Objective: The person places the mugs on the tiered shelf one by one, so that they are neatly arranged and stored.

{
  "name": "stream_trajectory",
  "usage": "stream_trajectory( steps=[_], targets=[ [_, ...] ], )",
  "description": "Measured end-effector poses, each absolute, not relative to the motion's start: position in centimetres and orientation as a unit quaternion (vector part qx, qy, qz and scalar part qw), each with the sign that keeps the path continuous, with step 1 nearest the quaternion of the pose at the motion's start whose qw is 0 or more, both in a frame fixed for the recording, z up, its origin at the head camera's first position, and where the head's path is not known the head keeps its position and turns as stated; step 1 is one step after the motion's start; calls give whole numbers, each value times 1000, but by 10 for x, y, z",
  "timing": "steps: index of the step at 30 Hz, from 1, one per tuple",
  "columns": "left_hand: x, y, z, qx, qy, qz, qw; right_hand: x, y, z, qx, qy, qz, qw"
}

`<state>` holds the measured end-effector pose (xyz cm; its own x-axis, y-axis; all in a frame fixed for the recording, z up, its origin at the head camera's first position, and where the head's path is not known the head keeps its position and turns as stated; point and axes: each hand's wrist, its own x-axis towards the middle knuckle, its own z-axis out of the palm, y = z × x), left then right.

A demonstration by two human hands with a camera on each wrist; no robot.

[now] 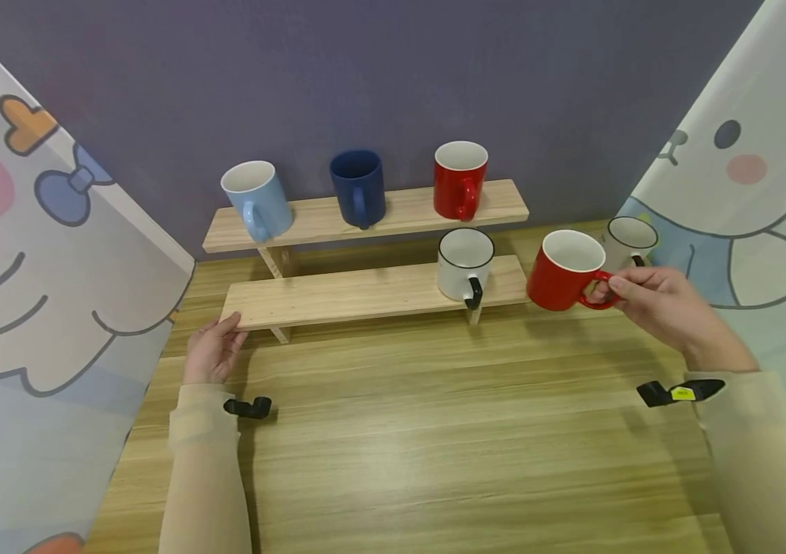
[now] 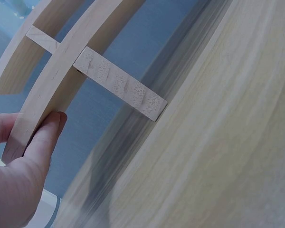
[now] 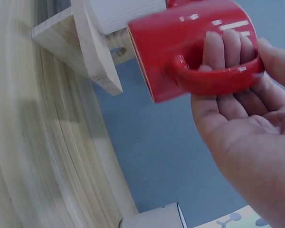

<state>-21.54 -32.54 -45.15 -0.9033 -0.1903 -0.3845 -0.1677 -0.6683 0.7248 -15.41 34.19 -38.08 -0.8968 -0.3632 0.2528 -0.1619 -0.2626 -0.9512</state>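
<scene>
1. Glossy red ceramic mug with a white interior [image 1: 559, 273]: held off the table in your right hand [image 1: 670, 308], to the left of that palm and well apart from your left hand [image 1: 209, 352]. Mouth faces up; the body is just beside the right end of the lower shelf.
2. Your right hand: fingers curled through the red handle loop, thumb against its outer side.
3. Your left hand: thumb above and fingers below, pinching the left front corner of the lower shelf, a pale flat wooden board on short wooden legs [image 1: 338, 296].
4. White mug with black rim and black handle [image 1: 458, 277]: upright toward the right end of the lower shelf, between your hands, nearer the right.
5. Upper shelf, a matching pale wooden board [image 1: 310, 217], behind and above the lower one. Bears, left to right: light blue mug [image 1: 271, 201], navy blue mug [image 1: 348, 188], second red mug with white interior [image 1: 450, 188].
6. Second white mug with black rim [image 1: 616, 254]: on the wood-grain table [image 1: 434, 431], beyond your right hand, partly hidden by it.
7. Backdrop: plain blue-grey wall [image 1: 393, 77].
</scene>
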Motion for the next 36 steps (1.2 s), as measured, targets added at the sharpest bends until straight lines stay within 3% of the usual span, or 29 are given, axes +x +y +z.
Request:
stream_trajectory(
  steps=[10, 36],
  targets=[
    [-215, -325, -452, 220, -408, -886, 9, -148, 338, -377, -302, 615, -717, 125],
    [-213, -326, -450, 220, -413, -884, 4, -135, 240, -371, -302, 625, -679, 237]
  ],
)
